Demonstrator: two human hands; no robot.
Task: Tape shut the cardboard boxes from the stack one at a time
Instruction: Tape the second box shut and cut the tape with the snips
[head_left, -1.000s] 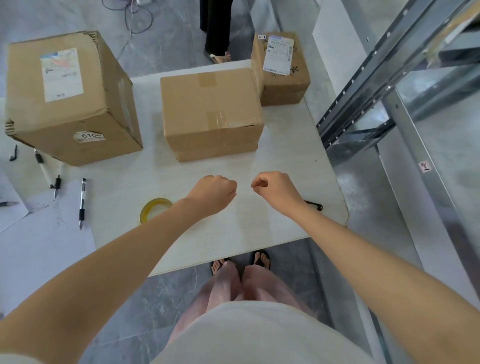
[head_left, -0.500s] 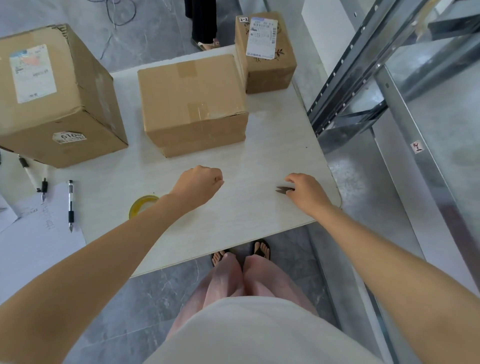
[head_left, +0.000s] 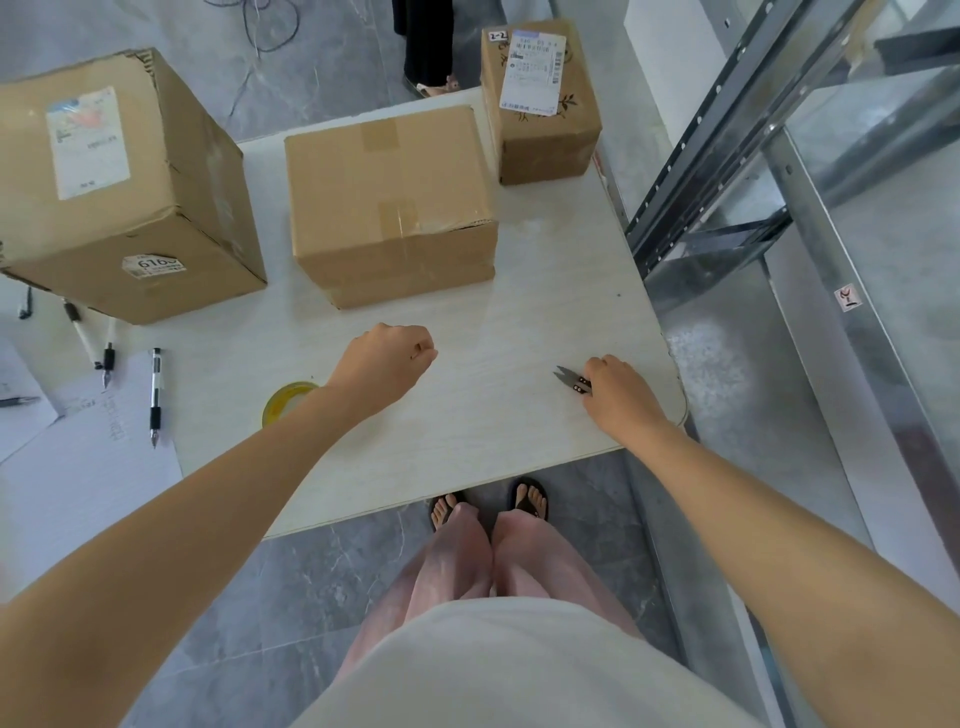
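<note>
Cardboard stacked boxes (head_left: 389, 208), taped on top, sit on the pale surface (head_left: 467, 426) just beyond the left hand (head_left: 387, 358). A large box (head_left: 119, 182) stands farther to its left, and a small labelled box (head_left: 540, 104) lies well beyond the right hand (head_left: 615, 392). The left hand is curled into a fist, with nothing visible in it. The yellow tape roll (head_left: 288, 402) lies beside its wrist. The right hand pinches small snips (head_left: 571, 379), blades pointing toward the left hand.

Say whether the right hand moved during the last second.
Yes: the right hand has gone rightward toward the right edge of the white table, onto the small black snips.
</note>
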